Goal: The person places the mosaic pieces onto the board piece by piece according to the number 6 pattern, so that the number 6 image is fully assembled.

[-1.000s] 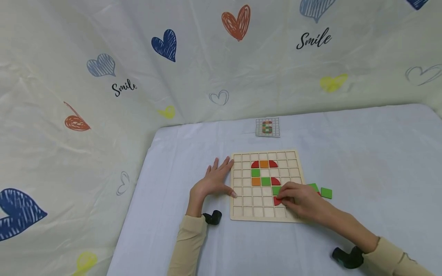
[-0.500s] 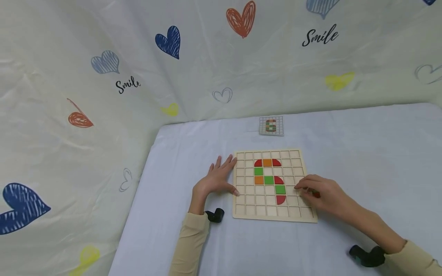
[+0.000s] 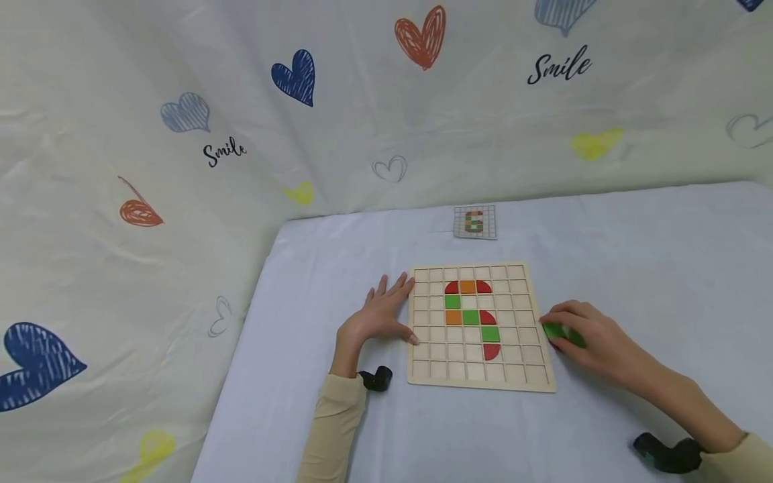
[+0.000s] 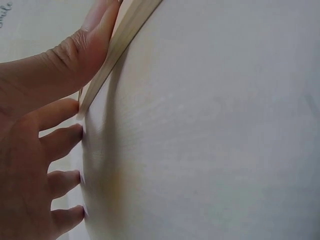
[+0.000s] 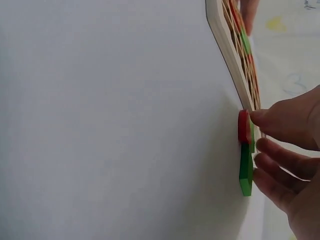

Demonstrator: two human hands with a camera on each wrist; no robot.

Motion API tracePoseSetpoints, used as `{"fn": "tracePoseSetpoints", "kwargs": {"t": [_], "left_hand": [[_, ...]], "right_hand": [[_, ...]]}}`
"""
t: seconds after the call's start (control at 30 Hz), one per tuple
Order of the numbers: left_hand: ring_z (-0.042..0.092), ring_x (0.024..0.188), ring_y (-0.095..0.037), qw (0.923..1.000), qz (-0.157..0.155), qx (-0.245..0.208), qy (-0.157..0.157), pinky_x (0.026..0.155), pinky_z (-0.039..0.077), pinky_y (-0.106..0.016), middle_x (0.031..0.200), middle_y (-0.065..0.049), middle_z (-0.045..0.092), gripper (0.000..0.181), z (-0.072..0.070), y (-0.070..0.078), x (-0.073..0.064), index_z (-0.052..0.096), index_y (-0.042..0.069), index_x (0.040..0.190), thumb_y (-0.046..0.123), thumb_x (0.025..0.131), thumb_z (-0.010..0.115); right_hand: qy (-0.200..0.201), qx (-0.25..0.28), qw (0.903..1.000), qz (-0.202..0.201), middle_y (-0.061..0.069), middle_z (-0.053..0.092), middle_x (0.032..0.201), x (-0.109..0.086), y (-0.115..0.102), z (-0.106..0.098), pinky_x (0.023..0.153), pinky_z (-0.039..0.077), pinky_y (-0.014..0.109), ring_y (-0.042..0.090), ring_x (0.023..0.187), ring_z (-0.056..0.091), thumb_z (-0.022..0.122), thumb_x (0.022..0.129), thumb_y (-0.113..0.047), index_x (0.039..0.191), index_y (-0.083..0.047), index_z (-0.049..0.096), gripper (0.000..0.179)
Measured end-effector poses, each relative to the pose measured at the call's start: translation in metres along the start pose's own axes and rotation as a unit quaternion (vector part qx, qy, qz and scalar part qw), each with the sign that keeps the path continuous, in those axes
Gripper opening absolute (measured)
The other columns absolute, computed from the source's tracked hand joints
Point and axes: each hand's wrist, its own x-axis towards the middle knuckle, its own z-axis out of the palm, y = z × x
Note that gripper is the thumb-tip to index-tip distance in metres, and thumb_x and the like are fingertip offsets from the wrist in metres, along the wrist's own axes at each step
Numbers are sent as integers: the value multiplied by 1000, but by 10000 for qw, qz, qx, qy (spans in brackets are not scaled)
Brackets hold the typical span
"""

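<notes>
A square wooden grid board (image 3: 435, 369) lies on the table, with red, orange and green tiles set in its cells. My left hand (image 3: 377, 318) is spread at the board's left side, its thumb resting on the edge in the left wrist view. Just beyond the right edge, my right hand (image 3: 594, 335) is over a few loose pieces. Between its fingers, green (image 3: 554, 329) shows. In the right wrist view a red piece (image 5: 243, 127) and a green tile (image 5: 245, 172) lie flat, with thumb and fingertips at them and a gap between thumb and fingers.
A small card (image 3: 474, 222) printed with a coloured grid pattern lies behind the board. White cloth (image 3: 664, 268) covers the table. A curtain with printed hearts (image 3: 419, 40) hangs at the back and left.
My right hand has left the red tile in the lower part of the board and moved right, to the loose pieces. My left hand stays at the board's left edge.
</notes>
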Motion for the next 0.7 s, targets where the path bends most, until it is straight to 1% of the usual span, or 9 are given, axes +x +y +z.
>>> {"fn": "tracePoseSetpoints", "kwargs": {"t": [0.03, 0.1, 0.13, 0.2, 0.3, 0.37, 0.47, 0.57, 0.7], "left_hand": [[-15, 160, -29, 10000, -1, -15, 5, 129, -5, -53, 174, 3, 2, 123, 0, 0, 0, 14, 23, 167, 37, 74, 93], [-15, 160, -29, 10000, 1, -42, 7, 129, -5, -52, 174, 3, 2, 122, 0, -1, 0, 14, 23, 167, 37, 74, 93], [-15, 160, -29, 10000, 5, -52, 5, 129, -5, -52, 174, 3, 2, 122, 0, -2, -1, 14, 24, 167, 37, 74, 93], [-15, 160, -29, 10000, 22, -78, 10, 129, -6, -52, 174, 3, 3, 123, 0, -2, 0, 14, 24, 167, 37, 74, 93], [-15, 160, -29, 10000, 36, -79, 21, 129, -5, -53, 174, 3, 3, 123, 0, -2, 0, 15, 24, 167, 37, 74, 93], [-14, 160, -29, 10000, 34, -59, 21, 129, -5, -53, 174, 3, 3, 123, 1, -3, 0, 14, 24, 167, 38, 74, 93], [-15, 160, -29, 10000, 8, -26, 7, 129, -5, -52, 174, 4, 1, 123, 2, -3, 1, 13, 25, 167, 38, 74, 93], [-15, 160, -28, 10000, 2, -19, 7, 129, -5, -52, 174, 5, 1, 123, 2, -3, 2, 13, 25, 167, 38, 74, 93], [-15, 160, -29, 10000, 13, -60, 13, 129, -5, -52, 174, 4, 2, 122, 2, -3, 1, 14, 24, 167, 38, 74, 93]], "right_hand": [[-21, -45, 10000, 15, 7, 68, 106, 0, 0, -1, 74, 57, 30, 24, 93, 62, 93, 64, 1, 104, -6, 77, 43], [-81, -88, 9999, 68, 7, 68, 105, -1, 2, -1, 74, 57, 37, 24, 94, 62, 92, 66, -2, 104, -4, 77, 41], [-98, -96, 9999, 81, 8, 68, 105, -2, 2, -2, 74, 56, 40, 25, 94, 62, 93, 67, -4, 104, -4, 77, 40], [-133, -96, 9998, 124, 8, 68, 104, -2, 4, -2, 75, 55, 40, 26, 93, 62, 93, 68, -7, 104, -3, 77, 40], [-128, -60, 9998, 154, 7, 67, 103, -3, 4, -1, 75, 53, 35, 24, 93, 61, 94, 67, -8, 100, -5, 77, 37], [-107, -39, 9998, 164, 5, 66, 103, -3, 4, -1, 76, 52, 29, 23, 92, 59, 94, 66, -7, 97, -7, 75, 36], [-69, -18, 9998, 197, 3, 64, 102, -2, 4, 0, 75, 51, 25, 19, 90, 58, 95, 64, -5, 93, -11, 71, 39], [-131, 59, 9993, 356, 0, 64, 98, -2, 3, 0, 70, 53, 24, 12, 84, 56, 95, 65, -4, 94, -12, 67, 41], [-273, 355, 9973, 587, -6, 65, 89, 0, 0, -2, 62, 53, 23, 0, 76, 53, 91, 70, 0, 95, -10, 67, 36]]}}
